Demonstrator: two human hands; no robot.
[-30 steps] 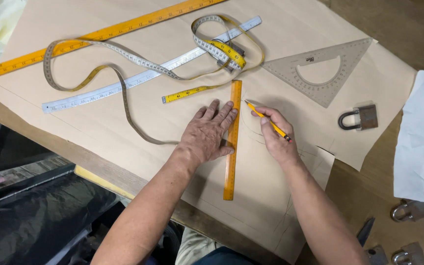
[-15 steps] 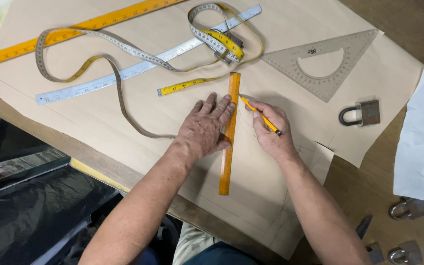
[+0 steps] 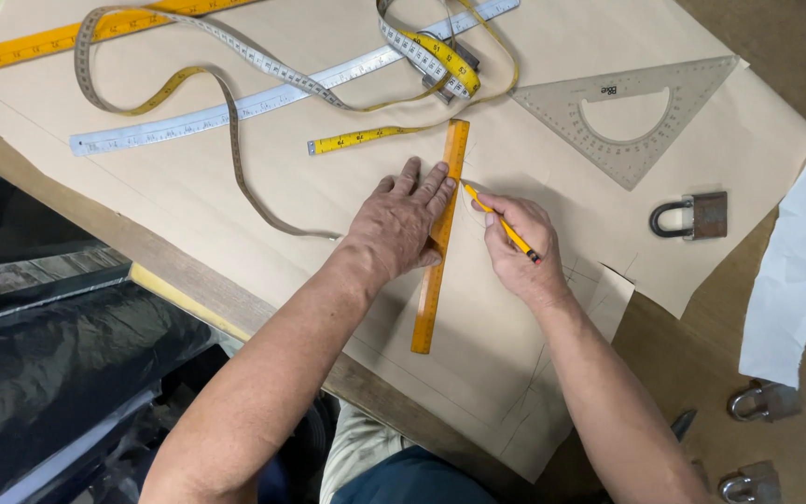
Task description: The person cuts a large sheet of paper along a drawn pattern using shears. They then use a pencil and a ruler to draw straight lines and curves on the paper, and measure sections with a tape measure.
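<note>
1. Orange wood or plastic, I cannot tell which, makes the short ruler [image 3: 437,245]. It lies flat on the brown pattern paper [image 3: 235,196], almost in the middle of the table, with its far end near the coiled tape measure [image 3: 426,56] and its near end toward the person.
2. The left hand [image 3: 398,224] rests on the ruler with open, spread fingers; it grasps nothing, it only presses the ruler down onto the paper.
3. The right hand [image 3: 515,247] is closed around a yellow pencil [image 3: 501,222]. The tip of the pencil touches the paper just beside the right edge of the ruler, near its far end.
4. The step in hand, as I judge it, is the drawing of a straight line along the ruler's edge. A clean line calls for steady pressure from the left hand, so that the ruler does not slip, and for the pencil tip to stay tight against the edge.
5. The ruler looks thin, stiff and straight; its markings are too small to tell.
6. Faint pencil lines show on the paper near the right hand.
7. Further out lie a grey metal ruler [image 3: 263,98], a long yellow ruler [image 3: 39,42] at the far left, and a transparent triangle with a protractor [image 3: 641,117].
8. A padlock [image 3: 690,217] sits on the paper at the right, well apart from the hands.
</note>
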